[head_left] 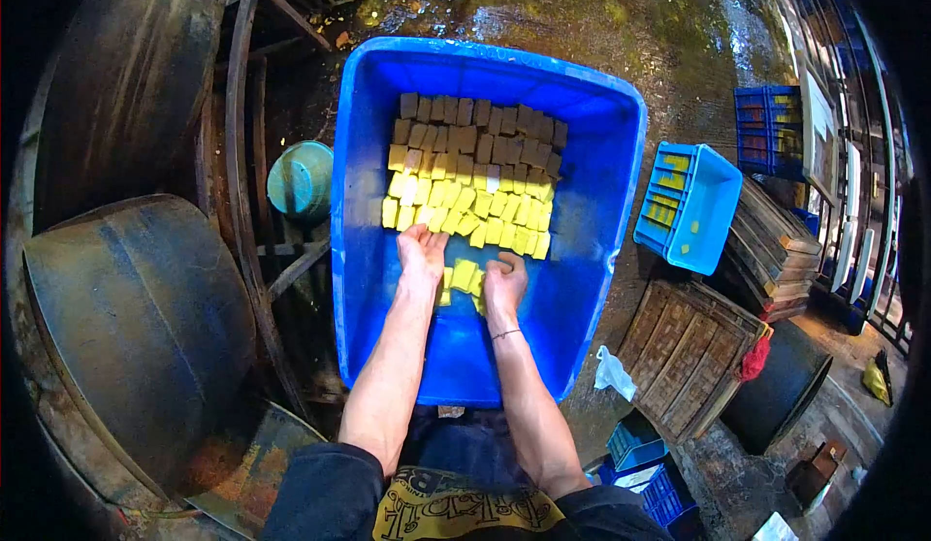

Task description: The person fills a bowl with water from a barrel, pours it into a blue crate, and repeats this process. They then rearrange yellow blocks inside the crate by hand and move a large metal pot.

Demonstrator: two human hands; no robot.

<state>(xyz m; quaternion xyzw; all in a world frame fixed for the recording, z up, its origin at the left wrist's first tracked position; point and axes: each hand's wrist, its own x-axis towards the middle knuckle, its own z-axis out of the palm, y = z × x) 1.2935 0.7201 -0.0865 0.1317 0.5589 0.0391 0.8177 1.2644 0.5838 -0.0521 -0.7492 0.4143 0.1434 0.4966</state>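
A large blue tub (341, 192) stands before me. Rows of small rectangular blocks, possibly tofu, fill its far half: dark brown blocks (464, 142) at the back, bright yellow blocks (504, 206) nearer me. My left hand (422, 253) reaches to the front edge of the yellow rows, fingertips at the lowest blocks, thumb and fingers apart. Beside a few loose yellow blocks (464, 274) closer to me, my right hand (506, 284) has its fingers curled in; whatever they hold is hidden. A thin cord circles the right wrist.
A light-blue crate (713, 202) stands right of the tub, wooden crates (689, 357) below it. Left are a round turquoise container (301, 180), a wooden frame (238, 105) and a large drum-like vessel (141, 318). The floor (582, 8) beyond looks wet.
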